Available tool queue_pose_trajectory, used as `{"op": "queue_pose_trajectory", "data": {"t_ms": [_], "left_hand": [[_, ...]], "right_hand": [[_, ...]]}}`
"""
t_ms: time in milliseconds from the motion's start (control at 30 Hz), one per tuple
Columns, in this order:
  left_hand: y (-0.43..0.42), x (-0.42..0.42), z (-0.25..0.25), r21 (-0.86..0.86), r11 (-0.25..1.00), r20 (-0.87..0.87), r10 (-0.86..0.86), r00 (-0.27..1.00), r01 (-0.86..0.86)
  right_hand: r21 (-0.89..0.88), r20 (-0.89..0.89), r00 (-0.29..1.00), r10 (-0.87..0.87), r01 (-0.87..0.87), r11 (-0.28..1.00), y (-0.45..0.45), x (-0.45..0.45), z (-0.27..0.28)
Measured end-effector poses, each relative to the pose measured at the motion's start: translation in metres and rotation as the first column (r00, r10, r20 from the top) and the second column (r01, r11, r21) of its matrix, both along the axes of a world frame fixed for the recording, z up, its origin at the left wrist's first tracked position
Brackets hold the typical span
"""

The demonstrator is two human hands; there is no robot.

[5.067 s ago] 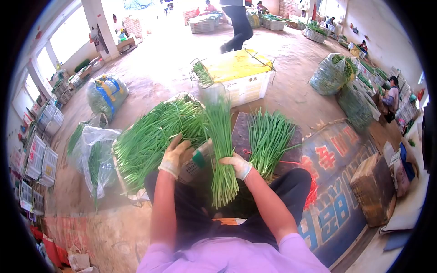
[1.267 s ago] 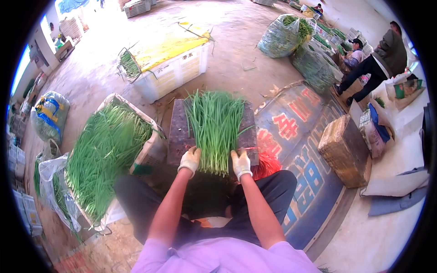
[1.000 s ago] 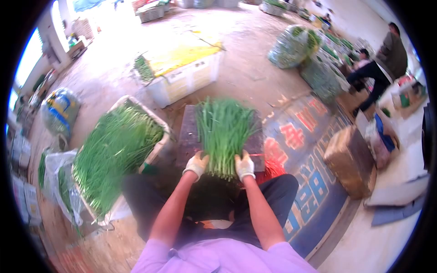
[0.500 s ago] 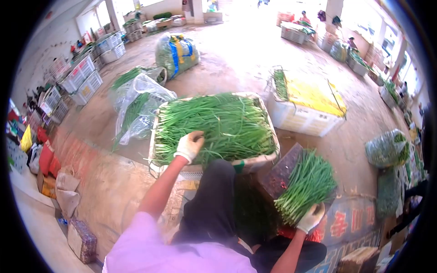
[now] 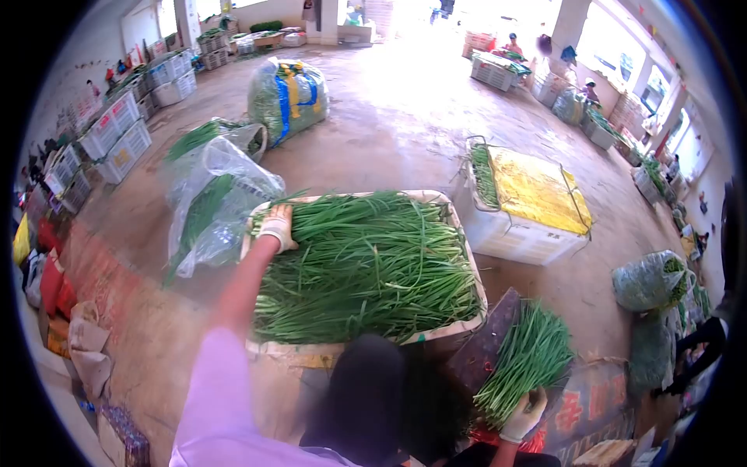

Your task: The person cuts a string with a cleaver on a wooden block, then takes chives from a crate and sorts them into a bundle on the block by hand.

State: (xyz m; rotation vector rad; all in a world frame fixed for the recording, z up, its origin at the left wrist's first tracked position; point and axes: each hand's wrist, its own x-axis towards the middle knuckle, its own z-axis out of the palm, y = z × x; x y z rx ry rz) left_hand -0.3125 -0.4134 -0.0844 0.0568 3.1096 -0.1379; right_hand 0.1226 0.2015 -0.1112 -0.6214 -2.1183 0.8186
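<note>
A pale crate in front of me is full of long, thin green onions. At its far left corner, my left hand in a white glove is closed around the ends of some stalks. To the right, a loose bunch of green onions lies on a dark board, pale ends towards me. My right hand, also gloved, is at those pale ends with its fingers curled against them.
A white box with a yellow cover stands beyond the crate on the right. Left of the crate lies a clear plastic bag of greens, with a stuffed bag behind. Stacked crates line the left wall. People sit at the far right.
My left hand has moved from above the middle of the crate to its far left corner and closed on stalks there. My right hand stays by the bunch; the view has shifted.
</note>
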Motion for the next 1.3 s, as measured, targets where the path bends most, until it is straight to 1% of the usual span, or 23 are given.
{"op": "queue_pose_trajectory", "data": {"t_ms": [33, 100, 333, 400, 467, 533, 633, 700, 733, 767, 833, 900, 933, 967, 1000, 1033, 1067, 1100, 1167, 1200, 1233, 1267, 1300], "left_hand": [[-0.002, -0.011, 0.01, 0.127, 0.992, 0.037, -0.011, 0.999, 0.007], [-0.012, -0.031, 0.011, 0.198, 0.98, 0.118, -0.011, 0.993, -0.013], [-0.014, -0.017, -0.027, 0.07, 0.997, -0.038, 0.044, 0.998, -0.042], [-0.012, -0.021, -0.022, 0.128, 0.991, 0.011, 0.043, 0.999, -0.044], [-0.006, -0.023, -0.008, 0.124, 0.985, 0.14, 0.099, 0.985, -0.116], [0.002, -0.019, 0.007, 0.051, 0.994, 0.137, 0.091, 0.986, -0.098], [0.019, 0.013, 0.072, 0.081, 0.99, 0.173, 0.101, 0.98, -0.116], [0.009, 0.019, 0.09, 0.172, 0.983, 0.169, 0.038, 0.985, -0.068], [0.007, 0.036, 0.107, 0.31, 0.95, 0.167, -0.023, 0.986, -0.03], [0.007, 0.053, 0.124, 0.444, 0.896, 0.151, -0.085, 0.985, 0.009], [-0.008, 0.058, 0.096, 0.536, 0.839, 0.062, -0.152, 0.986, 0.096], [-0.022, 0.075, 0.077, 0.611, 0.768, -0.032, -0.22, 0.975, 0.193], [-0.018, 0.096, 0.085, 0.681, 0.732, 0.133, -0.143, 0.981, 0.014], [-0.013, 0.118, 0.093, 0.714, 0.678, 0.303, -0.078, 0.95, -0.172], [-0.011, 0.138, 0.093, 0.804, 0.527, 0.376, -0.094, 0.922, -0.274], [-0.01, 0.154, 0.082, 0.801, 0.529, 0.384, -0.092, 0.919, -0.281], [-0.01, 0.169, 0.07, 0.868, 0.366, 0.39, -0.081, 0.917, -0.336], [-0.013, 0.184, 0.06, 0.905, 0.193, 0.399, -0.07, 0.914, -0.38], [0.019, 0.233, 0.106, 0.888, 0.19, 0.426, 0.006, 0.905, -0.419], [0.033, 0.25, 0.112, 0.885, 0.27, 0.383, 0.043, 0.923, -0.38], [0.034, 0.253, 0.073, 0.806, 0.515, 0.276, 0.111, 0.955, -0.293], [0.056, 0.267, 0.092, 0.609, 0.682, 0.367, 0.211, 0.906, -0.405], [0.074, 0.277, 0.099, 0.516, 0.768, 0.365, 0.205, 0.908, -0.38]], "right_hand": [[-0.006, 0.017, 1.0, 0.014, -0.013, 1.0, -0.001, 0.0, 0.0], [-0.002, 0.054, 0.998, 0.033, -0.033, 0.999, -0.011, -0.004, 0.014], [-0.014, 0.058, 0.99, 0.13, -0.13, 0.991, -0.026, -0.019, 0.004], [-0.005, 0.057, 0.979, 0.195, -0.195, 0.981, -0.033, -0.027, 0.003], [0.0, 0.104, 0.956, 0.273, -0.275, 0.962, -0.048, -0.032, 0.01], [-0.024, 0.115, 0.94, 0.32, -0.32, 0.947, -0.061, -0.033, 0.028], [-0.172, 0.198, 0.88, 0.432, -0.403, 0.899, -0.084, -0.043, 0.067], [-0.373, 0.076, 0.845, 0.53, -0.469, 0.801, -0.099, -0.057, 0.086], [-0.433, 0.137, 0.804, 0.579, -0.477, 0.765, -0.115, -0.067, 0.112], [-0.509, 0.083, 0.751, 0.655, -0.533, 0.676, -0.138, -0.082, 0.133], [-0.605, -0.011, 0.609, 0.793, -0.635, 0.48, -0.185, -0.112, 0.15], [-0.58, 0.086, 0.412, 0.907, -0.72, 0.382, -0.237, -0.143, 0.156], [-0.567, 0.102, 0.303, 0.948, -0.765, 0.305, -0.266, -0.158, 0.161], [-0.744, -0.005, 0.219, 0.976, -0.653, 0.143, -0.293, -0.168, 0.167], [-0.89, -0.258, 0.209, 0.943, -0.432, -0.147, -0.321, -0.177, 0.156], [-0.923, -0.243, 0.223, 0.944, -0.352, -0.154, -0.344, -0.186, 0.145], [-0.921, -0.2, 0.121, 0.972, -0.363, -0.145, -0.359, -0.201, 0.12], [-0.922, -0.205, 0.118, 0.972, -0.356, -0.152, -0.373, -0.205, 0.104], [-0.974, -0.112, 0.099, 0.989, -0.206, -0.089, -0.399, -0.211, 0.086], [-0.961, -0.201, 0.18, 0.963, -0.228, -0.158, -0.407, -0.207, 0.079], [-0.962, -0.197, 0.171, 0.965, -0.222, -0.157, -0.412, -0.205, 0.07], [-0.936, -0.197, 0.232, 0.953, -0.333, -0.112, -0.416, -0.205, 0.06], [-0.941, -0.228, 0.336, 0.914, -0.318, -0.118, -0.418, -0.203, 0.059]]}}
